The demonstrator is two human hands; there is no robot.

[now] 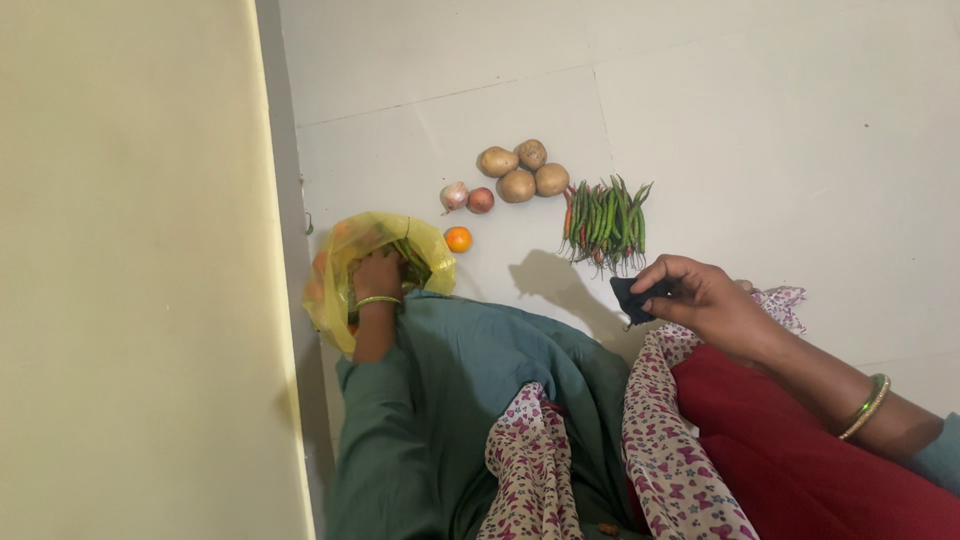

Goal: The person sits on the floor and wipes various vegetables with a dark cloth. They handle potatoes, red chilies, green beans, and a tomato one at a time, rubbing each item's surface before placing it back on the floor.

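Note:
My left hand (pixel 378 275) reaches into a yellow plastic bag (pixel 340 262) on the floor; what the fingers hold inside is hidden, though green stalks show in the bag. My right hand (pixel 700 295) hovers above the floor, pinching a small dark cloth-like piece (pixel 630 297) between thumb and fingers. Just beyond it lies a pile of green chillies (pixel 606 222) with a few red ones. A small orange fruit (pixel 458 239) sits beside the bag.
Several potatoes (pixel 524 172) and two onions (pixel 467 198) lie on the white tiled floor (pixel 780 130) farther out. A cream wall or cabinet side (pixel 130 270) fills the left. My knees, in teal, red and patterned cloth, take up the foreground.

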